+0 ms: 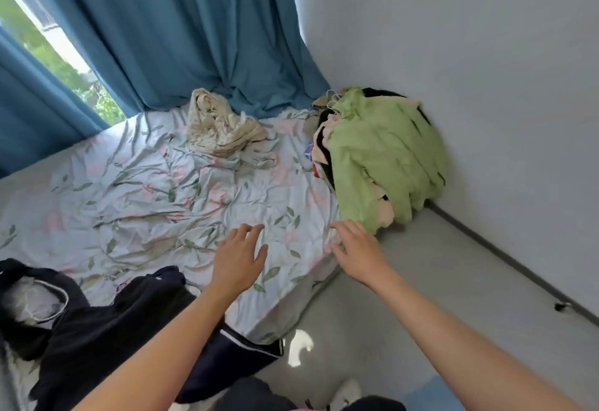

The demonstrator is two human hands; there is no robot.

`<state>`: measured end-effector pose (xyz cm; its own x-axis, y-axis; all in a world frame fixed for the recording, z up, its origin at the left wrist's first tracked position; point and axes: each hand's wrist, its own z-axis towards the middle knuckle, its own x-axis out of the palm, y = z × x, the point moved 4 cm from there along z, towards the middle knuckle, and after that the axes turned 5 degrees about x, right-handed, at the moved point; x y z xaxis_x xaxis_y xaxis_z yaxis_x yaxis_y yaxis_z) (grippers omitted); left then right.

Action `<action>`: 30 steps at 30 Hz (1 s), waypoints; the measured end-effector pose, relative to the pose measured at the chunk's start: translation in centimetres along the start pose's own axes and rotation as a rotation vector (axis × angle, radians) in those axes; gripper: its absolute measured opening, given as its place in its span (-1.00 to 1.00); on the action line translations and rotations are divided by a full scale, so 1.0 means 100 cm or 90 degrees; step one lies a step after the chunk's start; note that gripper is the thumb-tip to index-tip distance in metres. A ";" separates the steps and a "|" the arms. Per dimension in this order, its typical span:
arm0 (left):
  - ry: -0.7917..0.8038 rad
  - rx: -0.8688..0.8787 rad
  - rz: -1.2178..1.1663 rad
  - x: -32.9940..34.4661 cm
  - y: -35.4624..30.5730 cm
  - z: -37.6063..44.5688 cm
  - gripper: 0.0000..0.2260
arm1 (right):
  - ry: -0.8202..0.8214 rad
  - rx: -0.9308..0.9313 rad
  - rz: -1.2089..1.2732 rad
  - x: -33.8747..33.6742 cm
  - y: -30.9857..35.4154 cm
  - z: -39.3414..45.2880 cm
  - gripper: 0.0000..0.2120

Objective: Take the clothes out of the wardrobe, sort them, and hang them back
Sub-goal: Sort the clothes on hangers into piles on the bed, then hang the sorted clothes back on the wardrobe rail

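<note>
in the head view, a bed [162, 190] with a floral sheet is seen, and both arms are stretched over its near corner. the left hand [240, 256] is held open above the sheet with fingers spread, gripping nothing; the right hand [359, 253] is likewise open and empty, its fingertips just beside the lower edge of the clothes pile [382, 154]. that pile, topped by a green garment with wire hangers [332, 99] at its upper end, is heaped at the bed's far corner against the wall. dark garments [107, 323] lie at the near left, and a crumpled cream garment [220, 128] near the curtain [181, 31]. if the pile is tugged by its hem, it could slide off the corner or the hangers could tangle. the wardrobe is not shown, the layers under the green garment are hidden, and the dark garments are cut off at the left edge.
</note>
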<state>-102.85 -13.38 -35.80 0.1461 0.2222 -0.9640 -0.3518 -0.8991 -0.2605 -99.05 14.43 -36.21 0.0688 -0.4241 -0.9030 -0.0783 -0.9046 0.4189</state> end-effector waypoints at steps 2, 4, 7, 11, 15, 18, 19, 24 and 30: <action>-0.004 0.039 0.017 -0.004 -0.035 0.029 -0.57 | -0.032 0.022 0.005 -0.033 -0.033 -0.003 -0.57; 0.005 0.074 0.032 -0.003 -0.068 0.058 -0.57 | -0.060 0.051 0.002 -0.060 -0.064 -0.003 -0.54; 0.008 0.109 0.041 0.001 -0.112 0.097 -0.57 | -0.088 0.076 0.007 -0.089 -0.105 0.000 -0.51; 0.015 0.122 0.032 0.007 -0.156 0.145 -0.57 | -0.090 0.086 -0.010 -0.114 -0.144 0.020 -0.51; 0.018 0.121 0.020 0.016 -0.180 0.196 -0.57 | -0.072 0.088 -0.026 -0.128 -0.177 0.067 -0.51; 0.019 0.118 0.014 0.027 -0.183 0.248 -0.54 | -0.070 0.084 -0.040 -0.138 -0.198 0.116 -0.51; 0.027 0.114 0.014 0.031 -0.184 0.267 -0.50 | -0.067 0.085 -0.040 -0.141 -0.206 0.133 -0.51; 0.057 0.116 0.002 0.038 -0.199 0.360 -0.43 | -0.045 0.106 -0.036 -0.161 -0.248 0.211 -0.47; 0.062 0.108 0.002 0.018 -0.210 0.459 -0.55 | -0.042 0.162 0.013 -0.184 -0.287 0.291 -0.44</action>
<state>-137.66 23.25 -34.45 0.2305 0.1753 -0.9572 -0.5014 -0.8216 -0.2712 -126.97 49.43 -34.46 0.0009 -0.4314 -0.9022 -0.3276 -0.8525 0.4073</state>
